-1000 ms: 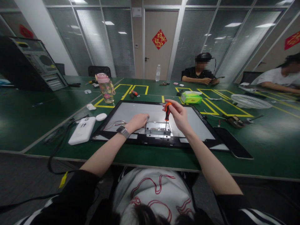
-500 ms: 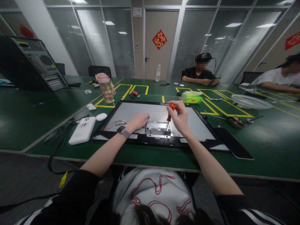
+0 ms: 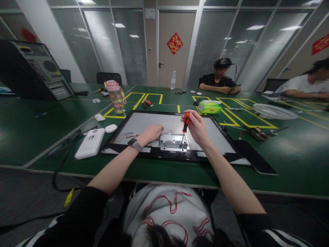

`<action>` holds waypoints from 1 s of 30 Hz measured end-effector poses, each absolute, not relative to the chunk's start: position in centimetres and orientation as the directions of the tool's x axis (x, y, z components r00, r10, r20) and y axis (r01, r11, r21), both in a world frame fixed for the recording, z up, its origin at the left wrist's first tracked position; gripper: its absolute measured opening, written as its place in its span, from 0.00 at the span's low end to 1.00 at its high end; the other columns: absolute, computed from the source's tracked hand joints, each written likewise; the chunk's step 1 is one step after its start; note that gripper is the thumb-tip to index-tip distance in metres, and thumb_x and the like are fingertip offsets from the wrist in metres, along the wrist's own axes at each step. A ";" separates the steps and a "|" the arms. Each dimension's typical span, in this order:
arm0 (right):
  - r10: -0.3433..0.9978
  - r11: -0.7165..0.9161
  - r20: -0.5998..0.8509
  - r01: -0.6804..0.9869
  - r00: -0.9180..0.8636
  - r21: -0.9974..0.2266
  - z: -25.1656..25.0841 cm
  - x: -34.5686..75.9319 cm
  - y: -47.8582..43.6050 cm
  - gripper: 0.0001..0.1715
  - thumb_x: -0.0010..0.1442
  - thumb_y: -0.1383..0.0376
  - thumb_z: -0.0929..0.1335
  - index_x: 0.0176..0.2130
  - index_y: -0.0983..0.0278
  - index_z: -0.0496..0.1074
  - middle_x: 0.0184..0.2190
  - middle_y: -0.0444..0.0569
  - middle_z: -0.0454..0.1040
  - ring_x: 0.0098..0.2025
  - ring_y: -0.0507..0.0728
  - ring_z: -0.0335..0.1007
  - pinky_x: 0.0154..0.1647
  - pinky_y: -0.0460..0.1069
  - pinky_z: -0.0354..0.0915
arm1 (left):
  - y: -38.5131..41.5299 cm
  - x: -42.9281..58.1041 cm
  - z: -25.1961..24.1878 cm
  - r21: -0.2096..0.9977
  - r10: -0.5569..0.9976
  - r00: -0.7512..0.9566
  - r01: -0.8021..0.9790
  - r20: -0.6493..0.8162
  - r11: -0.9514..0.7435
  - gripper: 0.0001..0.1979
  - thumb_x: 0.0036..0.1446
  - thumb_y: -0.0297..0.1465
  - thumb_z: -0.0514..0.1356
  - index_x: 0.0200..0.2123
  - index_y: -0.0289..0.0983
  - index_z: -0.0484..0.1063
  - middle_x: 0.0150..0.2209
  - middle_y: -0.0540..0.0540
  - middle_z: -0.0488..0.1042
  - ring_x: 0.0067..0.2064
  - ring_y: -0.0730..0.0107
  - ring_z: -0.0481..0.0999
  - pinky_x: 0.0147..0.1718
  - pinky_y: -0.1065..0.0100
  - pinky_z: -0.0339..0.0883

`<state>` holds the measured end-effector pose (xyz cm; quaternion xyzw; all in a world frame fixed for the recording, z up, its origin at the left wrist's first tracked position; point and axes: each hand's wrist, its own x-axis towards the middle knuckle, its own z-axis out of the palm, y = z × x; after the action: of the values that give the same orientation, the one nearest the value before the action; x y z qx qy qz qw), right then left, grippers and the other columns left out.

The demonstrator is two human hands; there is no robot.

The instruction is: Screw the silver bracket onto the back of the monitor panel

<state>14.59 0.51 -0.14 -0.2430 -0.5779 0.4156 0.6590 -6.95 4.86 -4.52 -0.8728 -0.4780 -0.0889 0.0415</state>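
Note:
My right hand (image 3: 197,127) is closed around the orange and black handle of a screwdriver (image 3: 185,123). Its thin shaft points down, the tip meeting the right part of a silver metal bracket (image 3: 172,145). At the bracket's left end, my left hand (image 3: 152,133) rests with fingers curled together against its edge; the thumb is hidden. A watch (image 3: 134,143) is on that wrist. Beneath both hands a large flat display panel (image 3: 216,137) with a black frame and a pale grey back lies on the table. Thin wires (image 3: 125,136) run over the panel's left side.
Left of the panel are a white power bank (image 3: 90,144), a white rounded case (image 3: 111,128) and a pink-lidded bottle (image 3: 115,97). A black phone-like slab (image 3: 257,157) touches the right side. Behind stand green tissues (image 3: 209,107). Two people sit across the green table (image 3: 164,173).
My right hand has turned the screwdriver slightly; its handle has shifted a little left and tilts differently, and the fingers have changed their hold. The left hand stays in place.

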 end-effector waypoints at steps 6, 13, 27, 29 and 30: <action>0.857 0.489 0.515 -0.294 -0.013 -0.821 0.1 14.6 0.4 0.09 0.51 0.57 0.74 0.34 0.56 0.77 0.29 0.41 0.71 0.31 0.52 0.68 0.38 0.49 0.68 | 4.8 -6.9 -4.4 0.026 0.829 0.526 0.842 0.190 -0.540 0.16 0.66 0.30 0.48 0.50 0.36 0.71 0.45 0.40 0.78 0.44 0.59 0.78 0.42 0.65 0.68; 0.846 0.476 0.519 -0.267 -0.121 -0.838 0.4 14.7 0.0 0.17 0.59 0.54 0.68 0.45 0.58 0.76 0.33 0.47 0.75 0.35 0.55 0.72 0.43 0.53 0.68 | 4.6 -6.8 -4.1 0.035 0.834 0.522 0.844 0.180 -0.536 0.16 0.66 0.30 0.47 0.50 0.37 0.71 0.44 0.39 0.78 0.44 0.59 0.78 0.43 0.65 0.68; 0.597 0.771 0.802 0.264 0.014 -0.579 -0.2 14.5 -0.5 0.14 0.64 0.65 0.62 0.45 0.57 0.75 0.38 0.47 0.72 0.42 0.56 0.69 0.45 0.54 0.65 | 4.7 -6.9 -4.2 0.012 0.833 0.524 0.845 0.179 -0.534 0.16 0.66 0.31 0.47 0.50 0.37 0.71 0.43 0.40 0.79 0.43 0.59 0.78 0.41 0.65 0.68; 0.591 0.781 0.807 0.250 0.001 -0.572 -0.2 14.5 -0.6 0.16 0.65 0.66 0.61 0.47 0.56 0.75 0.38 0.48 0.73 0.41 0.56 0.70 0.44 0.54 0.64 | 4.8 -6.9 -4.3 0.008 0.834 0.524 0.846 0.172 -0.533 0.16 0.66 0.31 0.47 0.49 0.37 0.71 0.43 0.40 0.78 0.43 0.59 0.78 0.40 0.65 0.68; 0.579 0.782 0.815 0.270 0.017 -0.561 -0.2 14.4 -0.6 0.15 0.65 0.65 0.62 0.46 0.56 0.75 0.37 0.47 0.73 0.41 0.56 0.69 0.44 0.54 0.64 | 4.8 -6.9 -4.3 0.010 0.833 0.525 0.845 0.173 -0.535 0.16 0.66 0.30 0.47 0.49 0.37 0.71 0.43 0.40 0.78 0.43 0.59 0.78 0.41 0.66 0.68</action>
<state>14.44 -0.60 -0.16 -0.3073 -0.6907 0.1200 0.6435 -6.90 4.78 -4.31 -0.8724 -0.4810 -0.0782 0.0377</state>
